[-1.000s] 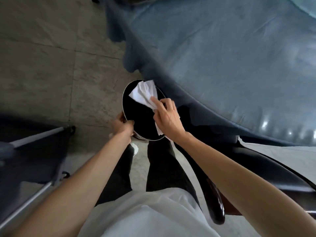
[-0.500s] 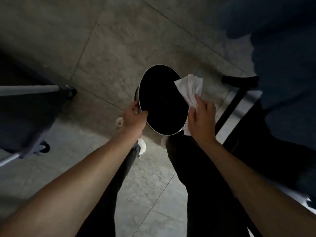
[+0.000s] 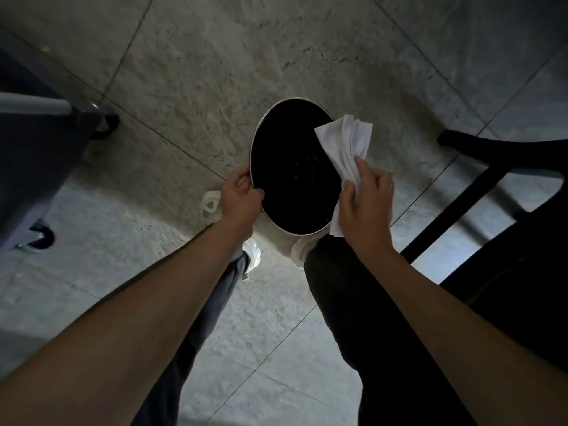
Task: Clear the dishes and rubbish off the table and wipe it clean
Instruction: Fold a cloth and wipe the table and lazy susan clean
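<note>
Plate (image 3: pixel 295 167): one, black | left hand (image 3: pixel 241 198) grips rim | right hand (image 3: pixel 365 207) holds one white napkin (image 3: pixel 345 146)

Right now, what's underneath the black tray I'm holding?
Grey floor tiles and a white shoe peeking out below the black tray. The rest of that foot and the floor directly beneath are covered.

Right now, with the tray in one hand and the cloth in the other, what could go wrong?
The left hand grips the black tray by one edge only, over bare floor; it may tip or drop. The right hand holds the white cloth loosely bunched, so it could slip. The cart wheel sits close to the feet.
</note>
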`<state>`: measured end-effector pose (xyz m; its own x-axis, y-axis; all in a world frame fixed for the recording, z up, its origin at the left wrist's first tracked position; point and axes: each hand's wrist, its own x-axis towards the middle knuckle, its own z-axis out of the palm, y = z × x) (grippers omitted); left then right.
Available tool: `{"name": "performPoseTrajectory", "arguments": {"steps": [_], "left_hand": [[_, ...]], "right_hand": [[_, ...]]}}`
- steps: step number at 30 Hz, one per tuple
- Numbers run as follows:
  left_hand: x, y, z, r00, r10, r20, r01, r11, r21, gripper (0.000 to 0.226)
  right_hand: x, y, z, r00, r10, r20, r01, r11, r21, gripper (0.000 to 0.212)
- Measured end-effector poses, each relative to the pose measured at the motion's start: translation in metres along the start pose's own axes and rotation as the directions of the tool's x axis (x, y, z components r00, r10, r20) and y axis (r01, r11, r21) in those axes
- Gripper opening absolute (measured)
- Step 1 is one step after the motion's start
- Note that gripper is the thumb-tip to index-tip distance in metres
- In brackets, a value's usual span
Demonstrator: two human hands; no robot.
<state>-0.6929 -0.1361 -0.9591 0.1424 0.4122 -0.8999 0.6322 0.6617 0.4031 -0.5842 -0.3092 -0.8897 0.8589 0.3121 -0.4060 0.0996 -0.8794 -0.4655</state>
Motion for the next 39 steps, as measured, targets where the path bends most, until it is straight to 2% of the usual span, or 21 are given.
{"name": "performPoseTrajectory", "arguments": {"steps": [5,7,9,11,13,15,17,20,22,25,28,30,32,34,36,39], "left_hand": [[-0.005,0.007,-0.004,0.999,-0.029,0.036,0.026,0.996,0.081,0.059],[-0.019,0.025,-0.007,0.997,-0.046,0.059,0.03,0.97,0.243,0.046],[-0.044,0.046,-0.014,0.996,-0.053,0.07,0.017,0.898,0.441,0.033],[-0.078,0.071,-0.019,0.995,-0.061,0.079,0.013,0.864,0.504,0.032],[-0.121,0.099,-0.022,0.989,-0.103,0.108,0.049,0.908,0.416,0.019],[-0.171,0.128,-0.021,0.962,-0.167,0.218,0.112,0.963,0.244,0.015],[-0.223,0.158,-0.024,0.917,-0.174,0.36,0.137,0.982,0.127,0.028],[-0.303,0.196,-0.033,0.841,-0.072,0.536,0.035,0.996,0.079,0.041],[-0.358,0.219,-0.037,0.837,0.012,0.547,-0.082,0.991,0.103,0.035],[-0.429,0.244,-0.047,0.831,0.192,0.523,-0.304,0.943,0.137,0.023],[-0.477,0.266,-0.069,0.799,0.205,0.566,-0.305,0.949,0.086,0.022],[-0.5,0.28,-0.086,0.766,0.208,0.609,-0.296,0.954,0.047,0.021],[-0.517,0.29,-0.102,0.726,0.233,0.647,-0.328,0.944,0.028,0.019],[-0.53,0.296,-0.116,0.7,0.259,0.665,-0.364,0.931,0.02,0.02],[-0.537,0.299,-0.129,0.702,0.289,0.651,-0.391,0.92,0.014,0.022],[-0.541,0.306,-0.151,0.705,0.353,0.615,-0.432,0.902,-0.021,0.024]], "right_hand": [[-0.002,-0.01,-0.013,1.0,0.011,-0.007,-0.011,1.0,-0.007,0.047],[-0.008,-0.022,-0.026,1.0,0.005,-0.008,-0.005,1.0,-0.008,0.048],[-0.02,-0.039,-0.043,1.0,-0.004,-0.012,0.004,1.0,-0.002,0.048],[-0.035,-0.059,-0.064,1.0,-0.019,-0.017,0.02,0.999,0.025,0.047],[-0.053,-0.083,-0.09,1.0,-0.025,-0.011,0.025,0.998,0.05,0.047],[-0.073,-0.109,-0.119,0.999,-0.032,-0.003,0.032,0.997,0.064,0.046],[-0.096,-0.137,-0.149,0.997,-0.071,-0.015,0.072,0.994,0.079,0.045],[-0.13,-0.177,-0.197,0.993,-0.117,-0.035,0.12,0.984,0.129,0.043],[-0.151,-0.203,-0.228,0.989,-0.134,-0.068,0.143,0.977,0.161,0.042],[-0.181,-0.242,-0.283,0.991,-0.102,-0.084,0.123,0.942,0.314,0.044],[-0.201,-0.268,-0.333,0.995,-0.066,-0.068,0.091,0.879,0.469,0.061],[-0.207,-0.281,-0.365,0.996,-0.068,0.053,0.028,0.838,0.545,0.074],[-0.211,-0.293,-0.391,0.97,-0.099,0.221,-0.073,0.75,0.657,0.06],[-0.214,-0.301,-0.408,0.941,-0.141,0.307,-0.136,0.674,0.726,0.043],[-0.215,-0.308,-0.416,0.924,-0.189,0.332,-0.133,0.654,0.744,0.032],[-0.215,-0.32,-0.422,0.92,-0.227,0.321,-0.117,0.622,0.774,0.028]]}}
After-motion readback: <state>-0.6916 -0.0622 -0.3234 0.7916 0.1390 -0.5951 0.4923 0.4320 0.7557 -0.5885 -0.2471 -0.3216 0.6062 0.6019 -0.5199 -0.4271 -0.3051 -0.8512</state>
